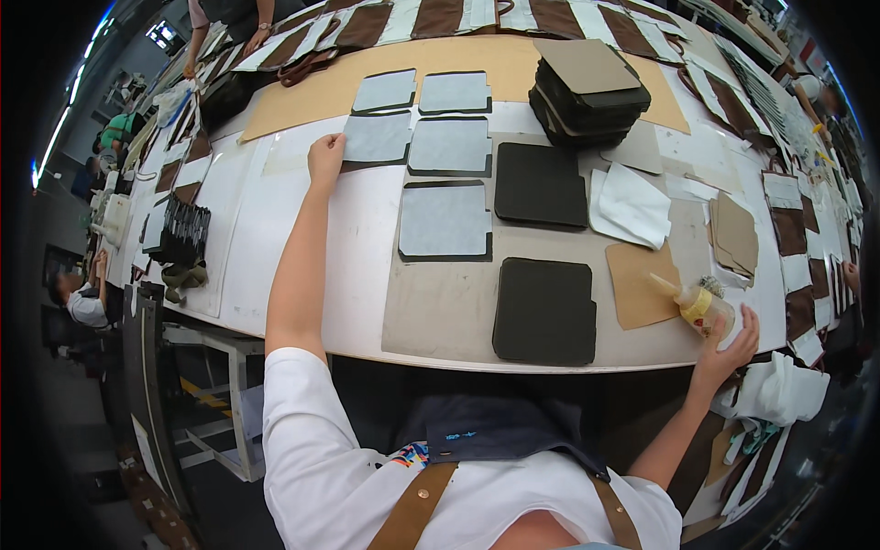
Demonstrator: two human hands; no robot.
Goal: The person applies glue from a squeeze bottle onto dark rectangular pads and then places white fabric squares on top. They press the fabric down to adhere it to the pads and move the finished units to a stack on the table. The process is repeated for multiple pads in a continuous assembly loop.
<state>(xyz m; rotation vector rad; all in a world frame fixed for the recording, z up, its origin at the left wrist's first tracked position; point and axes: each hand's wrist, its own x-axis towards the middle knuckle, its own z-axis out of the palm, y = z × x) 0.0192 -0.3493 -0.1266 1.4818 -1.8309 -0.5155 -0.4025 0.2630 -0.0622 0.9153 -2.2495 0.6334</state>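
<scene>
My left hand (327, 158) is closed with its fingertips at the left edge of a grey-faced panel with dark borders (378, 137). Several like panels lie around it, among them a larger one nearer me (445, 220). My right hand (729, 348) has its fingers apart beside a squeeze bottle (708, 310). The thumb seems to touch that bottle, which has a yellow band and leans with its pale nozzle toward the upper left. Under the nozzle is a tan card (642, 284). Two dark stacks of panels (544, 312) stand between my hands.
A tall dark stack topped with a tan board (587, 69) stands at the back. White cloths (630, 203) and brown card pieces (733, 234) lie right. Far left are bundled dark pieces (179, 229). Brown-and-white strips (440, 16) line the far edge, where another person's hand (257, 38) shows.
</scene>
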